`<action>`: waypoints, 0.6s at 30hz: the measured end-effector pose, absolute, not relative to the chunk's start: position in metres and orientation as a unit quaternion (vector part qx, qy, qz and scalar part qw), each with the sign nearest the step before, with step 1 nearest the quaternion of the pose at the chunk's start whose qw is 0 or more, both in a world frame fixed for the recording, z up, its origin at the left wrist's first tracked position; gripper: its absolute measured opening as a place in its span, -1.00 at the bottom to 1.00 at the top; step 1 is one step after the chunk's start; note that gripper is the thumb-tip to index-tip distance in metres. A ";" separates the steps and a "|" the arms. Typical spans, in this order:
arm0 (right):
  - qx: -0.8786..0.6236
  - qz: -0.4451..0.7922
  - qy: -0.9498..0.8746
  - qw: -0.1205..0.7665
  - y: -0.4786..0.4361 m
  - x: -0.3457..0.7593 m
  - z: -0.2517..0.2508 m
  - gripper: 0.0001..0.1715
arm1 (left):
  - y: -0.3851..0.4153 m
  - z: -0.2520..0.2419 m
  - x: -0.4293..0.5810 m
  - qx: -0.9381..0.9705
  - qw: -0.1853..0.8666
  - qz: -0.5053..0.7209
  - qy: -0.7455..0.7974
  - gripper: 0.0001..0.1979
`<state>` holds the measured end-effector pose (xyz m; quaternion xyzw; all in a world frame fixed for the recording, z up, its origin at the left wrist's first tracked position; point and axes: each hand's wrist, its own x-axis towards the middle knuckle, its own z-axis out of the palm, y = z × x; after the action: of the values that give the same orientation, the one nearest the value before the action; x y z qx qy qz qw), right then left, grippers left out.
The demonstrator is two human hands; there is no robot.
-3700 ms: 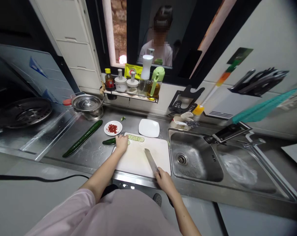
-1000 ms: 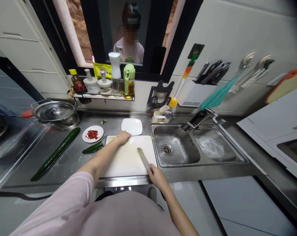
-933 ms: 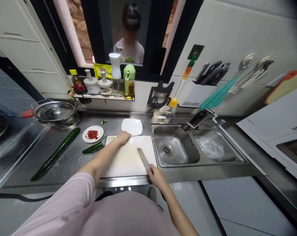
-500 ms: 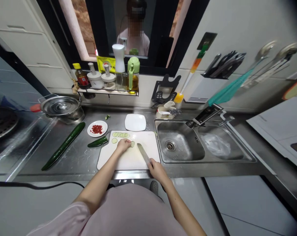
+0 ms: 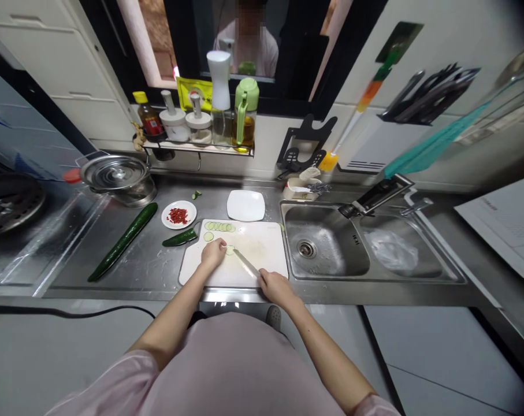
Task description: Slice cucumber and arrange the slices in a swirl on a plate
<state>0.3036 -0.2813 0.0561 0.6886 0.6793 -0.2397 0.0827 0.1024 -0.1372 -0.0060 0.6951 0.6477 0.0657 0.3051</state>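
On the white cutting board [image 5: 262, 237], my left hand [image 5: 213, 254] has its fingers curled together at the left edge of a pale cucumber slice [image 5: 230, 249]. My right hand [image 5: 277, 286] is closed around the handle of a kitchen knife [image 5: 248, 266]. The blade points up and left, its tip at the slice's right side. A row of overlapping cucumber slices [image 5: 218, 227] lies along the board's upper left, with one single slice [image 5: 208, 236] below it. Left of the board rests a cut piece of cucumber [image 5: 179, 237].
A whole cucumber [image 5: 123, 242] and a plate [image 5: 165, 215] of chopped red pieces lie to the left. Behind the board is a white plate [image 5: 245, 205]. A lidded steel pot [image 5: 136, 190] stands back left; the sink [image 5: 326, 254] adjoins on the right.
The cucumber slice by my left fingers now appears flat on the board. The knife's tip has come left to the slice. My view has shifted slightly.
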 end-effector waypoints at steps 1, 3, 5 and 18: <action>0.687 -0.242 0.679 0.084 -0.281 0.303 0.056 -0.67 | -0.138 -0.006 0.103 0.697 0.298 0.065 0.649 -0.78; 0.686 -0.247 0.679 0.091 -0.281 0.303 0.057 -0.67 | -0.139 -0.006 0.104 0.701 0.282 0.062 0.652 -0.79; 0.686 -0.245 0.678 0.099 -0.282 0.302 0.058 -0.67 | -0.139 -0.005 0.105 0.705 0.267 0.060 0.654 -0.80; 0.654 -0.252 0.696 0.156 -0.267 0.302 0.068 -0.69 | -0.137 -0.002 0.105 0.702 0.253 0.049 0.664 -0.82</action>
<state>0.3019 -0.2666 0.0676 0.6542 0.6959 -0.2517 0.1560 0.1046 -0.1366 -0.0024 0.7015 0.6643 0.0494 0.2532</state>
